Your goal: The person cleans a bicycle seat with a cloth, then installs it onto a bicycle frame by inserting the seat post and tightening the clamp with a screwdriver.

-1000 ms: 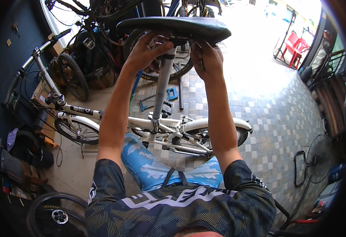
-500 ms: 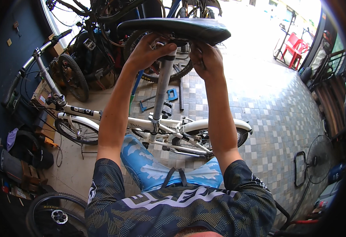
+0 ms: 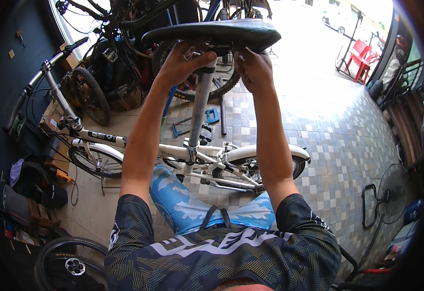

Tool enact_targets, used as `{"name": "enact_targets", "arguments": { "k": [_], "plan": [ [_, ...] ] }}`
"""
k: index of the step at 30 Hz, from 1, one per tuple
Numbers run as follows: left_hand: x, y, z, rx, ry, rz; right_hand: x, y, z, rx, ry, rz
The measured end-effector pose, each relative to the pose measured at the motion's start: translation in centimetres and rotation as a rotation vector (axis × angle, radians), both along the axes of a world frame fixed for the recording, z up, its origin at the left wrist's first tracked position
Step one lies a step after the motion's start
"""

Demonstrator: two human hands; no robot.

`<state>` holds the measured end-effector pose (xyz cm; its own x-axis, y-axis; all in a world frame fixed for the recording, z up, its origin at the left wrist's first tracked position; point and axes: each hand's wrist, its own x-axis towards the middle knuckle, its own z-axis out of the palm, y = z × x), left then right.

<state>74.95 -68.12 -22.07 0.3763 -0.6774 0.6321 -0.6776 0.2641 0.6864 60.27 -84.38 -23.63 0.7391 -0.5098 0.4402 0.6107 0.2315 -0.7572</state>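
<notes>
A black bicycle saddle (image 3: pixel 212 33) sits on top of a silver seatpost (image 3: pixel 201 104), which rises from a white folding bike (image 3: pixel 173 149) standing side-on. My left hand (image 3: pixel 180 65) is closed round the top of the seatpost, just under the saddle. Its thumb lies across the post's upper end, and the other fingers are partly hidden behind the post and under the saddle. Beneath the rear half of the saddle, my right hand (image 3: pixel 254 70) has its fingers curled together. What those fingers grip is hidden by the hand and the saddle.
A blue-handled hacksaw (image 3: pixel 212 115) and a dark tube (image 3: pixel 223 116) lie on the tiled floor beyond the bike. Other bikes (image 3: pixel 125 24) crowd the back left. A loose wheel (image 3: pixel 74 266) is at lower left, a fan (image 3: pixel 391 194) at right, red chairs (image 3: pixel 362 58) by the entrance.
My right hand has turned slightly under the saddle. My left hand keeps its hold at the post top. The whole view has shifted a little, and a white car shows outside.
</notes>
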Motion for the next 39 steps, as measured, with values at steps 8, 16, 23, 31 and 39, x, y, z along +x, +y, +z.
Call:
{"name": "enact_targets", "arguments": {
  "k": [8,16,23,31,39],
  "plan": [
    [-1.3,-0.1,0.9,-0.076,0.083,0.06,0.4,0.6,0.1,0.074,0.036,-0.073],
    [-0.8,-0.4,0.5,-0.144,0.047,0.058,0.7,0.9,0.4,0.06,-0.022,-0.062],
    [-0.8,-0.6,0.3,-0.203,0.066,0.045,1.1,0.5,0.1,-0.029,0.003,-0.219],
    [-0.6,-0.6,0.2,-0.199,0.091,0.052,1.7,-1.2,-2.3,-0.067,-0.174,-0.102],
    [-0.5,-0.6,0.3,-0.188,0.115,0.023,1.3,-1.5,-2.2,-0.193,-0.133,-0.17]
  ]
}}
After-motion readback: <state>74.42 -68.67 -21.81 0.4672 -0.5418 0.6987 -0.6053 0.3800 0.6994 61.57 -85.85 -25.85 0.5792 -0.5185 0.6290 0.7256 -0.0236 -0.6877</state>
